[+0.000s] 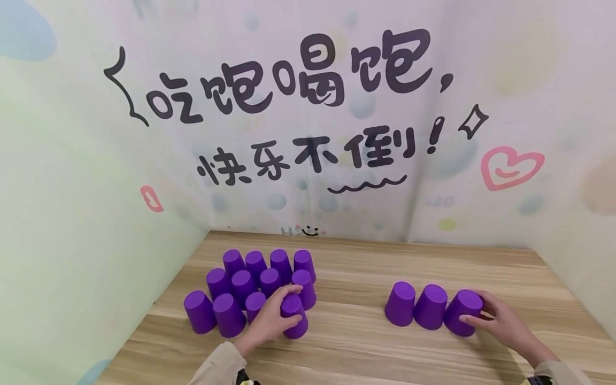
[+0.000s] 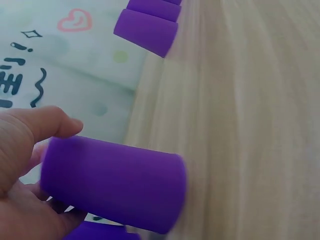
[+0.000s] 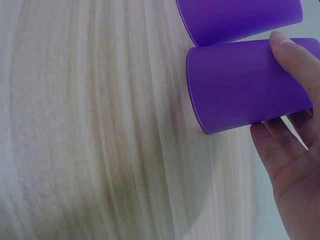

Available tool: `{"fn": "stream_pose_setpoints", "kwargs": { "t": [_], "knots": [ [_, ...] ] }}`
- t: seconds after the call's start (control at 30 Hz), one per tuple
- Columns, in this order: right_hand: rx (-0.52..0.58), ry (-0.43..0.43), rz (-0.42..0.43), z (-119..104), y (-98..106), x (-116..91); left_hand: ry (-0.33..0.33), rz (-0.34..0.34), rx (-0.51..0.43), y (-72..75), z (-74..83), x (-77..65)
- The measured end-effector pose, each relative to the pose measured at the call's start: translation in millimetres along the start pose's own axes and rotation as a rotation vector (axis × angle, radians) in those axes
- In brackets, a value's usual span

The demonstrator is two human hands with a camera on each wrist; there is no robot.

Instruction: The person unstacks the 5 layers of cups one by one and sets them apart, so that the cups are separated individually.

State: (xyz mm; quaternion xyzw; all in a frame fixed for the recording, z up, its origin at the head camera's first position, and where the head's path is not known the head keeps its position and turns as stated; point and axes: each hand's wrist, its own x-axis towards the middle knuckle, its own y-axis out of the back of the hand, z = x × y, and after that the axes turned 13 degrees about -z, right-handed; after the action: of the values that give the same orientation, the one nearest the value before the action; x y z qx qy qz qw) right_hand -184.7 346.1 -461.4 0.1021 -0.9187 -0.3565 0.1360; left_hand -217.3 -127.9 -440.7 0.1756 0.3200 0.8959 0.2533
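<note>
My left hand (image 1: 267, 320) grips an upside-down purple cup (image 1: 292, 306) at the front right of a group of like cups. Thumb and fingers reach around its narrow upper end, as the same cup (image 2: 117, 182) in the left wrist view shows. Over on the right, my right hand (image 1: 506, 325) holds the rightmost purple cup (image 1: 464, 307) of a row of three, thumb at the near side and fingers behind. The right wrist view has this held cup (image 3: 240, 87) close beside its neighbour (image 3: 240, 17), its wide rim near the table.
Several more upside-down purple cups (image 1: 243, 283) stand in rows on the left of the wooden table (image 1: 346, 315). Two cups, the left one (image 1: 400, 305) and the middle one (image 1: 431, 307), stand left of my right hand. A printed cloth backdrop (image 1: 375, 214) rises behind the table.
</note>
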Motion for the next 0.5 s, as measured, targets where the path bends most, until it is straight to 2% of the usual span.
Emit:
{"fn": "stream_pose_setpoints", "kwargs": {
  "t": [0.23, 0.37, 0.5],
  "knots": [
    [0.013, 0.000, -0.005, 0, -1, 0, -0.061, 0.016, -0.061, 12.4, 16.6, 10.5],
    [0.026, 0.022, 0.001, 1, -1, 1, -0.118, 0.032, -0.058, 13.7, 31.6, 27.5],
    [0.018, 0.019, 0.002, 1, -1, 1, -0.170, 0.030, -0.035, 4.7, 48.9, 48.7]
  ]
}}
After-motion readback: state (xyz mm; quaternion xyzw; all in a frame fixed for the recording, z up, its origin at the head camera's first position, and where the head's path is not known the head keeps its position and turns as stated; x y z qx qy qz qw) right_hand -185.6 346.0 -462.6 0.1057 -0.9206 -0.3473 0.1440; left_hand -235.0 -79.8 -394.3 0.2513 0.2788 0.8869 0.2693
